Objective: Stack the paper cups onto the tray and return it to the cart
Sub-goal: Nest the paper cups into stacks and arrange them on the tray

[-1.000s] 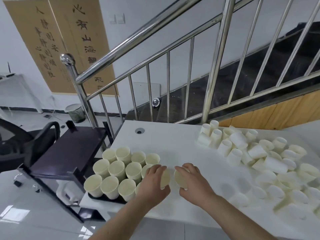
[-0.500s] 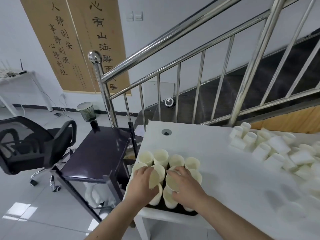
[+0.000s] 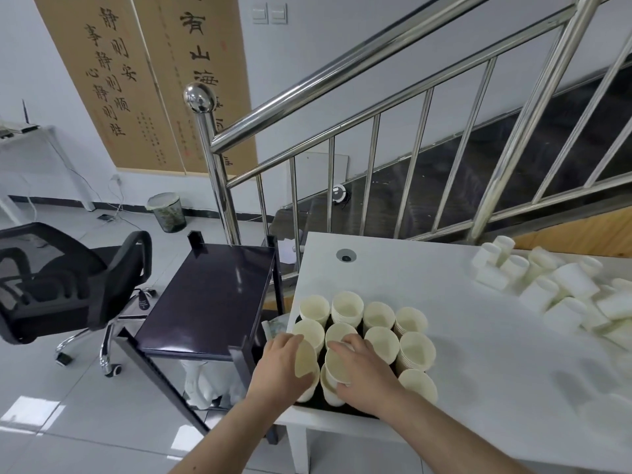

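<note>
Holding cups: each hand grips one tilted paper cup just above the stacks on the tray.
Left hand (image 3: 278, 366): fingers curled round a cup (image 3: 305, 358) whose mouth faces right, over the tray's near-left corner.
Right hand (image 3: 367, 371): fingers wrapped over the rim of a second cup (image 3: 338, 366), mouth facing left, close to the first.
Cup stacks (image 3: 379, 328): upright in rows, mouths up, filling the tray.
Tray (image 3: 337, 408): dark, on the near-left corner of the white surface (image 3: 444, 336).
Loose cups (image 3: 561, 289): a jumbled pile at the surface's far right, well apart from the tray.
Cart (image 3: 212, 295): dark, just left of the surface, top shelf bare.
Office chair (image 3: 61, 285): black, left of the cart.
</note>
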The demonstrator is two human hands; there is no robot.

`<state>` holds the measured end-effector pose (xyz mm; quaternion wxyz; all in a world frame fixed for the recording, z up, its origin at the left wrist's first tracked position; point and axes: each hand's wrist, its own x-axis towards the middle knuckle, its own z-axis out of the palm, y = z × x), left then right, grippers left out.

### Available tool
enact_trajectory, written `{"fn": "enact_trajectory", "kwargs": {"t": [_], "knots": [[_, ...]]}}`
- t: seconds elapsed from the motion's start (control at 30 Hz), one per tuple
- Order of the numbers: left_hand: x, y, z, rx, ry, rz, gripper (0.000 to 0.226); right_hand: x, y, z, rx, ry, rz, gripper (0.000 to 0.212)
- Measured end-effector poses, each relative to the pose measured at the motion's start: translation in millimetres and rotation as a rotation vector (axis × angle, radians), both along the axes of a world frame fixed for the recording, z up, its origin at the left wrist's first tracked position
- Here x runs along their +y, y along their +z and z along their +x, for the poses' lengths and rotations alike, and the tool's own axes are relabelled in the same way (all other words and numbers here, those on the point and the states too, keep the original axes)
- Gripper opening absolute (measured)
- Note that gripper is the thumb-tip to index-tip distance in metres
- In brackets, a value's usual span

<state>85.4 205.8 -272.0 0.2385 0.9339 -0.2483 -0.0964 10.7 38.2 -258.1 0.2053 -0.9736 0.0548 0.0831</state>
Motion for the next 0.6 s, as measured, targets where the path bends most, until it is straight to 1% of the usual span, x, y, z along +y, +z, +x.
{"fn": "enact_trajectory", "kwargs": {"t": [0.3, 0.6], "knots": [[0.1, -13.2, 5.2, 0.068, -0.044, 0.086, 0.073, 3.8, -7.9, 4.5, 0.077, 0.001, -0.053, 0.072], [1.0, -27.1, 8.5, 0.061, -0.060, 0.139, 0.062, 0.0, -21.8, 6.7, 0.105, -0.013, -0.088, 0.068]]}}
